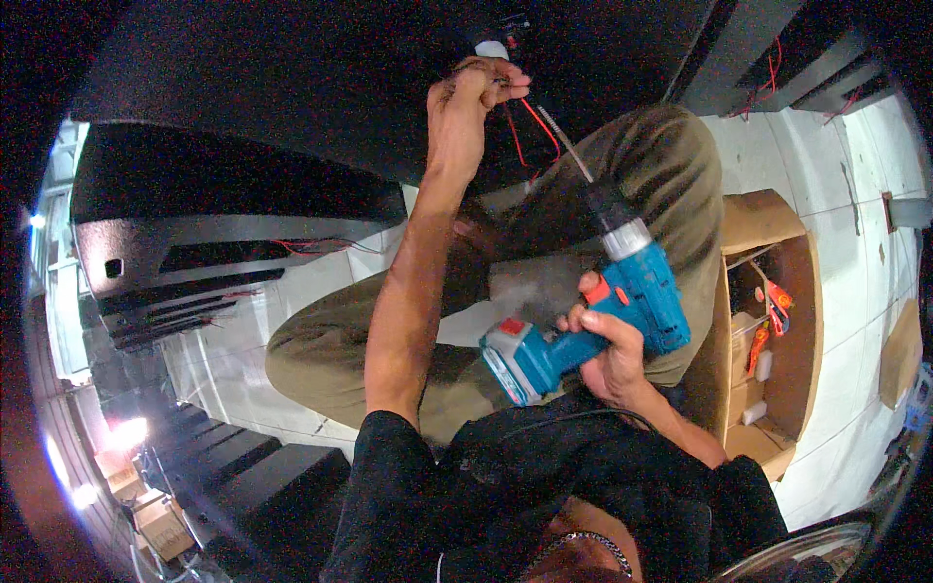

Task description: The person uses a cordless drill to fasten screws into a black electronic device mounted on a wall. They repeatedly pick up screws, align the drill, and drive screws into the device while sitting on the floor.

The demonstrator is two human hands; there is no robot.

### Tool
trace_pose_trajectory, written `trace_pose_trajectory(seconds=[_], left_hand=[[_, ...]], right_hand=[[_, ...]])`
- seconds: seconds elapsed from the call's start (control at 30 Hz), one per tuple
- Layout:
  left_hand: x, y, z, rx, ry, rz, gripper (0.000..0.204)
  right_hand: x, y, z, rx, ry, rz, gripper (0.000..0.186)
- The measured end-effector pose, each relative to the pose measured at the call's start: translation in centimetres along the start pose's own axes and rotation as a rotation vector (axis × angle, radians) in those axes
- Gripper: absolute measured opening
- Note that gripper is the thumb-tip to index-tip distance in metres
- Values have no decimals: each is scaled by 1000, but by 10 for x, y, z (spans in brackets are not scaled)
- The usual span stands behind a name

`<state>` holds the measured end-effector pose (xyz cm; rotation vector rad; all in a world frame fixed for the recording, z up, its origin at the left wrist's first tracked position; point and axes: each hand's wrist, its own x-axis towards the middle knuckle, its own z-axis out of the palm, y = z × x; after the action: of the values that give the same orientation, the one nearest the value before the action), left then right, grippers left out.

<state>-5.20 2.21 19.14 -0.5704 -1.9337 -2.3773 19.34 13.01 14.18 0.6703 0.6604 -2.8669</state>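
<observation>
My right hand (pixel 617 355) is wrapped round the grip of a blue cordless drill (pixel 637 291), held above my lap. A long, thin bit (pixel 569 141) runs from its black chuck up and left toward the dark panel (pixel 321 68). Raised to that panel, my left hand (pixel 476 83) has its fingers pinched together just under a small white part (pixel 492 49). What they grip is hidden. A red wire (pixel 544 131) hangs in a loop below those fingertips, close to the bit's tip but seemingly apart from it.
To the right, an open cardboard box (pixel 768 214) holds orange-red hand tools (pixel 773 296). My bent legs (pixel 330 340) rest on the pale tiled floor (pixel 846 389). Other black panels (pixel 243 194) with loose red wires stand at left; a bright lamp (pixel 126 432) shines at lower left.
</observation>
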Motion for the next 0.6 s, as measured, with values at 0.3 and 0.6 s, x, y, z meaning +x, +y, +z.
trace_pose_trajectory(seconds=[0.3, 0.6], left_hand=[[-2, 18, 5, -259, 20, -131, 30], [1, 19, 0, -363, -40, -219, 31]], right_hand=[[-34, -37, -15, -202, -41, -53, 44], [-40, -49, -13, -263, -157, -61, 40]])
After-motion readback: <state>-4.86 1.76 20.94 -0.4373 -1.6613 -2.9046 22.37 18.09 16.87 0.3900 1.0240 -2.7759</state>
